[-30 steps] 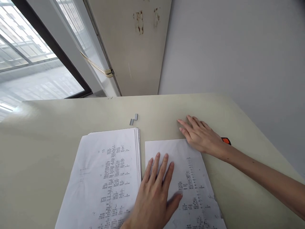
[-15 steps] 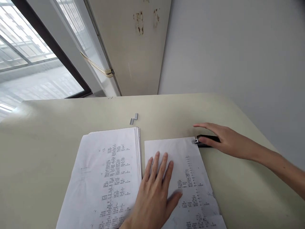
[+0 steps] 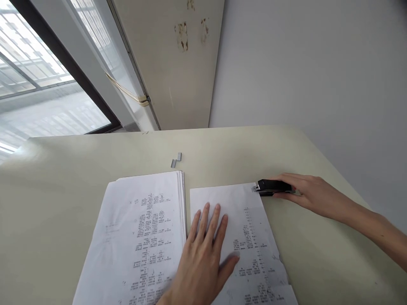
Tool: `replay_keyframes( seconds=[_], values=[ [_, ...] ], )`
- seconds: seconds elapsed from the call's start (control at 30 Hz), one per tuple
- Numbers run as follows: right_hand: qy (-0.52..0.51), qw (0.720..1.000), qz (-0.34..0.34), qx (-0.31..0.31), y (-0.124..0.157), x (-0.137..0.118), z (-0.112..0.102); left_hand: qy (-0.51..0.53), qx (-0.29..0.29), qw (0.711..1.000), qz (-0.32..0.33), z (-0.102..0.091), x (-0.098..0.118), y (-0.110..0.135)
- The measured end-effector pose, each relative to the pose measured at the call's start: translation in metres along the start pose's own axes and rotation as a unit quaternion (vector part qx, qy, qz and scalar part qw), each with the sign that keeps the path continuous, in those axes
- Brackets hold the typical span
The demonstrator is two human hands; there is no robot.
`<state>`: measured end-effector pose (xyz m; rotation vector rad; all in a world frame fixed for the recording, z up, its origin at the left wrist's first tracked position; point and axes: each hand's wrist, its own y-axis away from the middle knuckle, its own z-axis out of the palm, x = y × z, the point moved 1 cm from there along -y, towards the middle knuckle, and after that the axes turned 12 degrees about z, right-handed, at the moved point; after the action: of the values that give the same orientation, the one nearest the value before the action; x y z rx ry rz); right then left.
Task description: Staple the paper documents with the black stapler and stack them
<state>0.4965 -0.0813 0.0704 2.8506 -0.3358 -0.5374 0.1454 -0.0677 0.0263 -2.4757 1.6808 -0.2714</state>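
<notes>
My left hand lies flat with fingers spread on a printed sheet of paper; whether more sheets lie beneath I cannot tell. At that paper's top right corner, a black stapler has its front end over the edge. My right hand grips the stapler's rear from the right side, thumb low and fingers behind it. Left of this paper lies a thicker stack of printed sheets, its top page covered in small text.
Two small strips of staples lie on the pale table beyond the stack. A grey wall rises behind the table at the right. A window is at the left, beside a stained panel.
My right hand has gone from resting open over the stapler to gripping it around its sides, and more of the stapler's top shows. My left hand stays flat on the paper.
</notes>
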Motion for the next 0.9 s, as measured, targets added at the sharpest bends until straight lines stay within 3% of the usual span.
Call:
replay_keyframes(
  seconds=[0.4,0.9],
  values=[
    [0.017,1.0,-0.002,0.006,-0.031,-0.012,-0.01,-0.018,0.005,1.0,0.009,-0.001,0.002,0.005],
    [0.015,0.998,-0.055,0.015,-0.083,-0.07,-0.009,-0.043,0.009,0.999,0.025,0.0,0.004,0.01]
  ],
)
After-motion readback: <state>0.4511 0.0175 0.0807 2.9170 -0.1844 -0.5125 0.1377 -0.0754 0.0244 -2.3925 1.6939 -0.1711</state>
